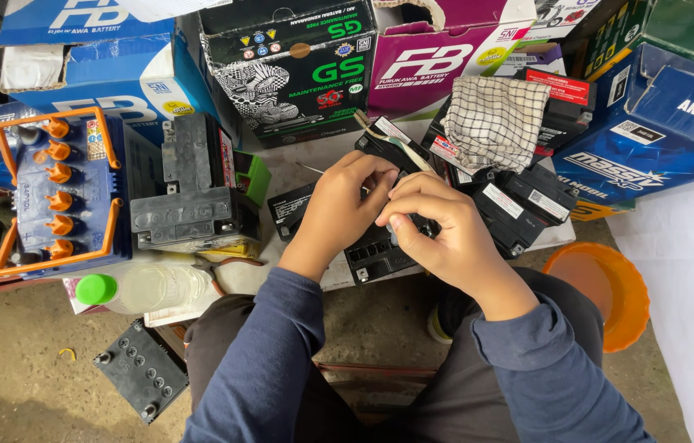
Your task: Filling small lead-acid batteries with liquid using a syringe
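The left hand [339,209] rests curled on the small black battery [375,250] at the tabletop's near edge. Just right, touching it, the right hand [437,226] pinches something too small to make out directly above the battery.

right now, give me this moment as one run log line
left hand on small black battery | right hand pinching at its top | checked cloth behind | blue battery with orange caps far left

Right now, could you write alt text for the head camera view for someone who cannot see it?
Two hands, left hand and right hand, work together over a small black battery on a low table, amid more batteries, cardboard boxes and a checked cloth.
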